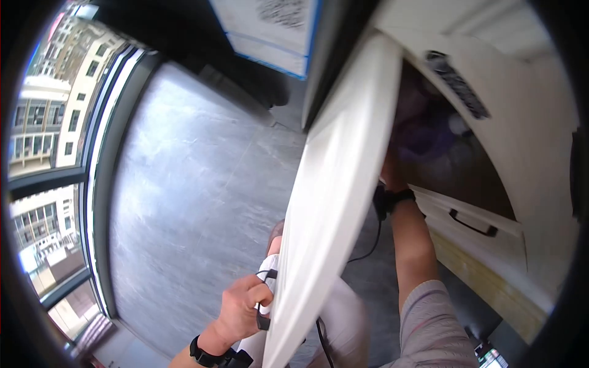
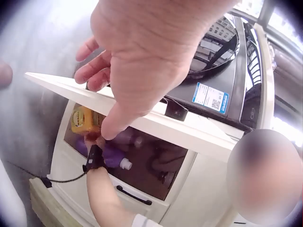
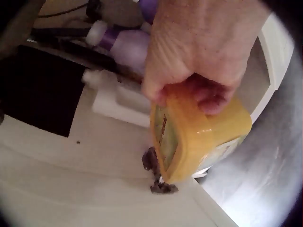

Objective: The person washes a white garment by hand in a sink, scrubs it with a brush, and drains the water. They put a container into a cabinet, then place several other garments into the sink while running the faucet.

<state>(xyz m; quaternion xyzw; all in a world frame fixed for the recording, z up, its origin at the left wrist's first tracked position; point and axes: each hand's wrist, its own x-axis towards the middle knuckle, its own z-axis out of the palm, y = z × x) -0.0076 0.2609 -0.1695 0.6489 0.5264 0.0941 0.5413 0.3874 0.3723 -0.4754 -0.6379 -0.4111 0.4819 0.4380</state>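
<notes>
A grey floor (image 1: 196,172) runs up to a tall window (image 1: 49,153) with buildings outside, and a white cabinet (image 1: 527,122) stands with its cabinet door (image 1: 337,184) swung wide open. The left grip (image 1: 242,310) is closed on the outer edge of that door, with the fingers curled behind the panel and the thumb across its front. The right grip (image 3: 203,52) is well apart from the left, on the far side of the door and inside the open compartment. It is clenched round a yellow container (image 3: 199,137), which hangs tilted directly under the palm, with the thumb and fingers wrapped over its top. Just beyond this grip, deeper in the compartment, lies a purple bottle (image 3: 125,45) with a white cap, on its side. Below the container is the white ledge of the cabinet, where a dark metal hinge (image 3: 154,163) sits close to the container's lower corner. Beneath the right forearm, a drawer (image 1: 472,224) with a black handle stands slightly pulled out. A black strap with a cable circles the right wrist.
</notes>
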